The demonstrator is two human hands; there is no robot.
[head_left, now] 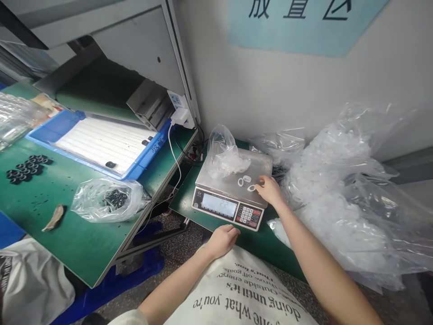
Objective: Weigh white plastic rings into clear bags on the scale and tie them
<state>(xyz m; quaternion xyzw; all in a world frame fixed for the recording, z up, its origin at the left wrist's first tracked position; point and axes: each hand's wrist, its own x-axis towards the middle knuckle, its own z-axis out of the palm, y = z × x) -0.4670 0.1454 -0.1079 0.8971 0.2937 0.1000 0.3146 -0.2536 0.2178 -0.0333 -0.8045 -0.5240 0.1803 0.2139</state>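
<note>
On the steel pan of a digital scale [233, 210] lie several small white oval rings [240, 182]. My right hand [269, 188] reaches over the pan's right side, with its fingertips pinched at the edge of the nearest white ring [251, 188]. Behind the rings, a clear plastic bag [221, 151] of whitish parts rests on the pan. My left hand [223, 239] lies at the table edge in front of the scale, its fingers curled together and nothing visible in them. The digits on the scale's display are too faint to read surely.
Large clear bags of white parts [338, 216] fill the right side. Left, a green table [84, 243] bears a blue tray [131, 169], an open bag of black parts [101, 203] and several black pieces [27, 169] below a conveyor [98, 85]. A white cable [179, 174] hangs between tables.
</note>
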